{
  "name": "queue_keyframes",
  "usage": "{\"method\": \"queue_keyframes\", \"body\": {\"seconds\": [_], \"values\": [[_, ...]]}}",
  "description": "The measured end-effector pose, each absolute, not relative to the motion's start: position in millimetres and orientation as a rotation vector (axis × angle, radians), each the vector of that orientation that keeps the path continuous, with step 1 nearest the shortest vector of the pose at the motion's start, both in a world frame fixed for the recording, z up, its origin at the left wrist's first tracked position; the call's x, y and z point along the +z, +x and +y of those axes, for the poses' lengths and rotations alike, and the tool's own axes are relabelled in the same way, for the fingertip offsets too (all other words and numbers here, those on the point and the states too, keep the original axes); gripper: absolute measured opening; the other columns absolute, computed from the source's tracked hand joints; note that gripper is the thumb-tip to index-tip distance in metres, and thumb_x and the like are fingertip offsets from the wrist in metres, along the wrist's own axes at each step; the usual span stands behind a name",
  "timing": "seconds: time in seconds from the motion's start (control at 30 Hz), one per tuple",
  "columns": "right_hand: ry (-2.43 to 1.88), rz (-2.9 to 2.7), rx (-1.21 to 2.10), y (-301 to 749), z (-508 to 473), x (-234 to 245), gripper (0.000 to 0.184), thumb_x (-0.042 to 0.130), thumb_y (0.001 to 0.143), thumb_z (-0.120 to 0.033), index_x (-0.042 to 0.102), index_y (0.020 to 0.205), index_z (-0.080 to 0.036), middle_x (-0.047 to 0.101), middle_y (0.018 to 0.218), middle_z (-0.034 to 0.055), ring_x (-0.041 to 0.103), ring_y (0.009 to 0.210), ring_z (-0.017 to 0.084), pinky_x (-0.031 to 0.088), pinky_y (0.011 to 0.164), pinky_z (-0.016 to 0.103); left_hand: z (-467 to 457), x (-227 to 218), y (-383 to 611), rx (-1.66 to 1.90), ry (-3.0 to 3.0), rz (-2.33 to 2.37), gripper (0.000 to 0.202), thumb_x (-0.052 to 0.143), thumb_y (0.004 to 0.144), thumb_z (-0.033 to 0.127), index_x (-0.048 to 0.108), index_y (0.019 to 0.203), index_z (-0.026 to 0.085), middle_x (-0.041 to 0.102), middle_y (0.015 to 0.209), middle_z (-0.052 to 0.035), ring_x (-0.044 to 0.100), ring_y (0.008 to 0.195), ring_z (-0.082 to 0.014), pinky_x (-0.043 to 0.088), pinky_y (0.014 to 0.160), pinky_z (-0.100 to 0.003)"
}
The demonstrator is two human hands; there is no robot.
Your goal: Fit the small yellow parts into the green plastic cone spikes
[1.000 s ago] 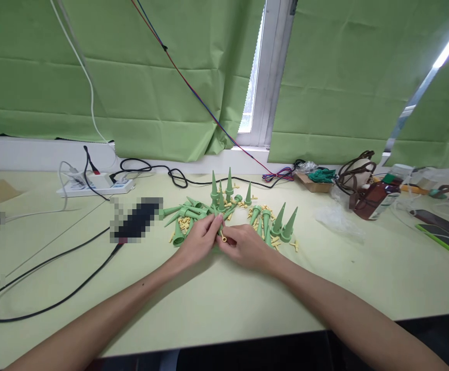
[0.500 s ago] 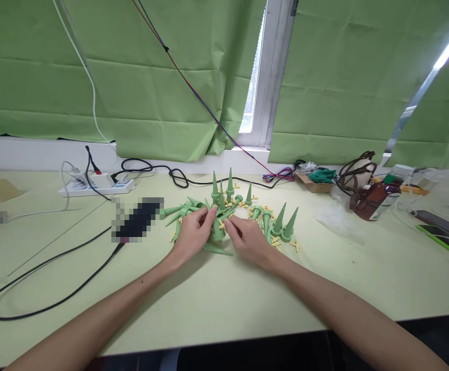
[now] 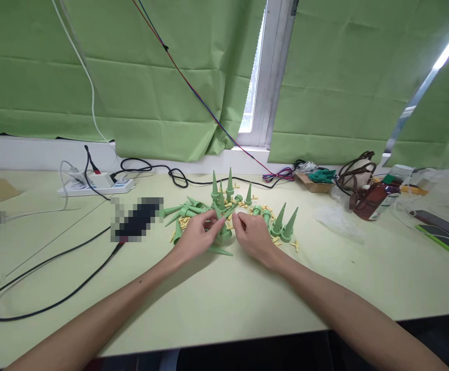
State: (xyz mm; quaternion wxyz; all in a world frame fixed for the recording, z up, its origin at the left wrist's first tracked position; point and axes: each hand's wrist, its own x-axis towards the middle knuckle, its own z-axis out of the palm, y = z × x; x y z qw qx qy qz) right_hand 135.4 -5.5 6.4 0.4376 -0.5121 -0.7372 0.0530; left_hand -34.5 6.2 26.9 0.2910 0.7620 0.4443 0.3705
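Pinched between the thumb and fingers of my left hand (image 3: 198,233) is a green plastic plant-watering spike (image 3: 225,234), its wide collar low and its point up. My right hand (image 3: 254,234) is closed in a pinch just right of it, apart from the spike; whatever its fingertips hold, if anything, is too small to make out. Around both hands lie loose green spikes and small yellow T-shaped valves (image 3: 295,245). One green spike (image 3: 220,251) lies flat in front of my left hand. Two green spikes (image 3: 288,226) stand upright on the right, with several more upright behind.
A black phone-like device (image 3: 139,219), blurred out, lies left with its cable looping over the table (image 3: 216,309). Behind it sits a white power strip (image 3: 96,185). To the right are a clear plastic bag (image 3: 338,221), a brown bottle (image 3: 377,198) and a green-edged phone (image 3: 444,242).
The spike in my left hand has turned from its open end facing me to collar down, point up. My right hand has drawn slightly right, away from it.
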Motion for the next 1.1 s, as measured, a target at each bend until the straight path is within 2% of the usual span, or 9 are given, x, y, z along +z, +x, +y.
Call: {"method": "queue_keyframes", "body": {"seconds": [0.23,0.5,0.57,0.63,0.73,0.87,0.93,1.0,1.1], "values": [[-1.328,-1.731,0.013,141.1,0.6,9.5,0.042,0.039,0.099,-0.032,0.038,0.058,-0.020,0.037,0.049,-0.0051,0.031,0.045,0.009,0.022,0.053,0.025,1.0,25.1,-33.1,0.923,2.366,1.234,0.031,0.053,0.091,0.037,0.048,0.066,0.018,0.056,0.064,0.0010,0.049,0.061,-0.0135,0.034,0.056,-0.025],[-1.334,-1.737,-0.009,142.7,2.3,9.6,0.042,0.041,0.098,-0.032,0.037,0.059,-0.019,0.037,0.049,-0.0054,0.030,0.046,0.009,0.022,0.052,0.024,2.1,22.1,-33.1,0.823,2.342,1.321,0.031,0.046,0.094,0.040,0.050,0.071,0.019,0.055,0.060,0.0016,0.047,0.051,-0.0131,0.030,0.052,-0.026],[-1.342,-1.747,-0.009,142.5,2.1,9.4,0.042,0.041,0.098,-0.032,0.037,0.059,-0.019,0.037,0.049,-0.0052,0.030,0.045,0.009,0.022,0.052,0.024,2.8,20.6,-33.4,0.827,2.321,1.319,0.026,0.047,0.094,0.040,0.053,0.079,0.019,0.060,0.066,0.0008,0.050,0.052,-0.0137,0.031,0.053,-0.026],[-1.355,-1.762,-0.007,142.4,2.1,9.1,0.042,0.041,0.099,-0.032,0.038,0.059,-0.019,0.038,0.049,-0.0049,0.031,0.045,0.009,0.022,0.052,0.024,3.9,18.3,-34.1,0.843,2.277,1.305,0.020,0.048,0.094,0.040,0.053,0.096,0.020,0.064,0.071,0.0010,0.053,0.054,-0.0144,0.033,0.054,-0.026],[-1.391,-1.809,-0.009,142.8,1.9,8.5,0.040,0.041,0.099,-0.031,0.042,0.060,-0.019,0.042,0.050,-0.0043,0.033,0.046,0.010,0.022,0.052,0.024,5.4,14.4,-35.6,0.879,2.198,1.288,0.033,0.050,0.094,0.039,0.042,0.120,0.021,0.064,0.068,0.0035,0.055,0.055,-0.0149,0.036,0.056,-0.025],[-1.448,-1.917,0.001,143.8,1.9,7.8,0.032,0.044,0.097,-0.026,0.049,0.066,-0.019,0.051,0.057,-0.0024,0.040,0.050,0.011,0.024,0.053,0.024,5.6,12.7,-36.5,0.888,2.208,1.285,0.040,0.050,0.094,0.037,0.037,0.129,0.021,0.061,0.063,0.0054,0.051,0.053,-0.0141,0.035,0.055,-0.024],[-1.450,-1.977,0.016,144.7,2.6,7.7,0.026,0.045,0.097,-0.023,0.053,0.073,-0.019,0.057,0.064,-0.0005,0.046,0.055,0.013,0.026,0.055,0.024,5.5,13.8,-36.5,0.858,2.279,1.286,0.032,0.048,0.095,0.036,0.048,0.124,0.022,0.061,0.064,0.0047,0.048,0.051,-0.0130,0.034,0.055,-0.024],[-1.415,-2.039,0.036,145.9,3.7,7.5,0.020,0.045,0.097,-0.019,0.057,0.081,-0.018,0.061,0.073,0.0021,0.052,0.063,0.014,0.031,0.059,0.025,5.7,15.0,-36.7,0.833,2.374,1.291,0.023,0.047,0.095,0.035,0.061,0.109,0.022,0.062,0.064,0.0034,0.044,0.050,-0.0119,0.033,0.055,-0.024],[-1.338,-2.123,0.089,147.6,5.3,6.5,0.018,0.043,0.096,-0.014,0.060,0.095,-0.017,0.065,0.086,0.0063,0.058,0.079,0.018,0.038,0.069,0.026,6.5,15.8,-37.0,0.833,2.485,1.268,0.026,0.045,0.096,0.031,0.068,0.091,0.019,0.060,0.062,0.0017,0.044,0.051,-0.0121,0.031,0.056,-0.025]]}}
